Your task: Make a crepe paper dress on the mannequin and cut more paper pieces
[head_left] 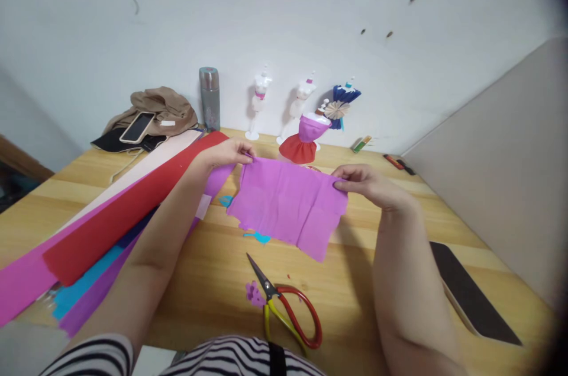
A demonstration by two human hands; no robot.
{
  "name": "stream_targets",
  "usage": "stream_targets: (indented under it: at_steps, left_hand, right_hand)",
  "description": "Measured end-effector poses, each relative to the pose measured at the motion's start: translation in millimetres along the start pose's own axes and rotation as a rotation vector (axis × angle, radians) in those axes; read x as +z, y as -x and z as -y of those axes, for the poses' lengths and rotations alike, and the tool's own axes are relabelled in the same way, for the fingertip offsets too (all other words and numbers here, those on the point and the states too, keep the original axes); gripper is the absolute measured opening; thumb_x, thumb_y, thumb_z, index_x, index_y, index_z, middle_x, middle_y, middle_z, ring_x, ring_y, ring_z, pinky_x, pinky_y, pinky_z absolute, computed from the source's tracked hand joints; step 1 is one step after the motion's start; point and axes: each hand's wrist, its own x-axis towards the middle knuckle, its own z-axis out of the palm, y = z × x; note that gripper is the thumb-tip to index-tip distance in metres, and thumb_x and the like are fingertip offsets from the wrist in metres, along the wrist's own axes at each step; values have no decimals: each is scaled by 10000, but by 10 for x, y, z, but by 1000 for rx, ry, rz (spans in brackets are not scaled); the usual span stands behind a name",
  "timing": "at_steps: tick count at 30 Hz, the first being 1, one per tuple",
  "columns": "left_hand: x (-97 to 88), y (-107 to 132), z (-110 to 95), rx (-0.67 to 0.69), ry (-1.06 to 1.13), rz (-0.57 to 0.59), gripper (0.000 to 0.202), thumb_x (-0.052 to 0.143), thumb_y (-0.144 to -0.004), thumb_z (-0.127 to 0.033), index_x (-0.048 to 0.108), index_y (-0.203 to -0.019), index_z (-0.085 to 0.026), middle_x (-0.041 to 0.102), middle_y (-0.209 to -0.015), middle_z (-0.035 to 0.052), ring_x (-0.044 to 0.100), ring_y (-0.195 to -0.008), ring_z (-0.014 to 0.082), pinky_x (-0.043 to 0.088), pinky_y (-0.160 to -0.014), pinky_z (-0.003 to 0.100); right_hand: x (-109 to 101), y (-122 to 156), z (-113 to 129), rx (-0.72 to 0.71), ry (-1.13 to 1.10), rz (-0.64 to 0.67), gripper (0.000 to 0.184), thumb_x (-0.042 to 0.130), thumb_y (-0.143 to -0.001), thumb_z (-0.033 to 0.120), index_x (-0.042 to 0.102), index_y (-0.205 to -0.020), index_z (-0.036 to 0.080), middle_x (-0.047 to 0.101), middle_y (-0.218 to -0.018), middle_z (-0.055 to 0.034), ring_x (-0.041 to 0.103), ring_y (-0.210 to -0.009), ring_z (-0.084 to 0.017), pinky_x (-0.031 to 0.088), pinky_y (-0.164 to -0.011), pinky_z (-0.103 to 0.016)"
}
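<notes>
A sheet of purple crepe paper [288, 201] hangs stretched between my two hands above the table. My left hand [228, 153] pinches its upper left corner, and my right hand [361, 183] pinches the upper right one. The sheet's left and lower edges are uneven. Just behind it stands a small mannequin [314, 127] dressed in a purple top and a red skirt, partly hidden by the paper. Scissors [270, 290] with one red and one yellow handle lie on the table below, beside a small purple cut-out [254, 293].
Crepe paper rolls [133, 216] in several colours cover the left side. Along the wall stand a grey thermos [210, 99], two white mannequins [261, 95] and a blue-dressed one [346, 95]. Blue scraps [260, 237] lie under the sheet. A dark flat object [473, 293] rests at right.
</notes>
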Motion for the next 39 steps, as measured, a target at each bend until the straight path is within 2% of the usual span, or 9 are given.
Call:
stream_targets:
  at_steps: [6, 10, 12, 18, 22, 24, 28, 34, 39]
  left_hand:
    - [-39, 45, -45, -12, -55, 4, 160, 732, -685, -239, 701, -811, -145, 667, -777, 3, 587, -728, 117, 466, -742, 262]
    - [31, -2, -4, -61, 2, -169, 130, 705, -695, -208, 676, -800, -138, 650, -757, 1, 570, -683, 106, 449, -696, 248]
    - [73, -44, 35, -71, 23, -217, 91, 690, -693, -174, 663, -769, -132, 641, -738, -2, 565, -668, 101, 439, -688, 243]
    - [95, -68, 88, -48, -9, -179, 63, 674, -702, -148, 685, -763, -140, 649, -724, -8, 573, -672, 103, 438, -691, 242]
    - [38, 29, -18, -47, -15, -119, 90, 688, -697, -171, 701, -781, -140, 656, -753, -5, 576, -688, 103, 443, -696, 239]
    - [5, 103, -108, -66, -7, -124, 129, 705, -698, -202, 707, -808, -135, 658, -766, -1, 575, -691, 105, 447, -696, 243]
    - [-62, 262, -259, -79, 33, -240, 185, 743, -701, -254, 706, -839, -135, 665, -779, 8, 576, -697, 109, 450, -705, 249]
    - [-196, 442, -321, -33, 109, -398, 225, 784, -665, -302, 687, -782, -135, 613, -686, -4, 546, -637, 99, 437, -661, 240]
    - [-243, 534, -437, 2, 179, -578, 225, 775, -615, -299, 652, -713, -139, 582, -638, -18, 497, -582, 85, 416, -587, 226]
  right_hand:
    - [2, -1, 39, 26, 52, 23, 394, 809, -687, 563, 702, -767, 193, 636, -676, -13, 554, -633, -150, 449, -630, -312]
    - [22, -25, 35, 27, 57, -43, 399, 814, -669, 564, 683, -746, 195, 630, -652, 1, 550, -609, -143, 448, -615, -304]
    - [23, -35, 17, 31, 75, -68, 410, 807, -668, 576, 678, -746, 195, 626, -645, 5, 550, -607, -145, 449, -611, -303]
    - [32, -44, 7, 65, 138, -31, 456, 781, -680, 615, 674, -751, 178, 641, -667, -8, 572, -637, -157, 460, -644, -314]
    - [59, -15, 70, 38, 146, 21, 471, 772, -695, 630, 660, -717, 174, 609, -673, -4, 543, -646, -147, 429, -638, -303]
    - [72, 9, 110, 32, 140, 21, 478, 777, -692, 634, 656, -719, 173, 595, -667, 2, 530, -640, -142, 418, -630, -299]
    - [117, 59, 214, 18, 131, 27, 476, 781, -692, 634, 623, -707, 184, 568, -642, 18, 504, -624, -133, 405, -609, -290]
    - [269, 137, 407, -31, 124, 41, 469, 779, -702, 621, 604, -653, 188, 540, -599, 26, 474, -584, -116, 369, -577, -275]
    - [372, 186, 518, -46, 108, -77, 507, 804, -653, 642, 660, -657, 155, 581, -603, -6, 501, -593, -126, 387, -583, -285]
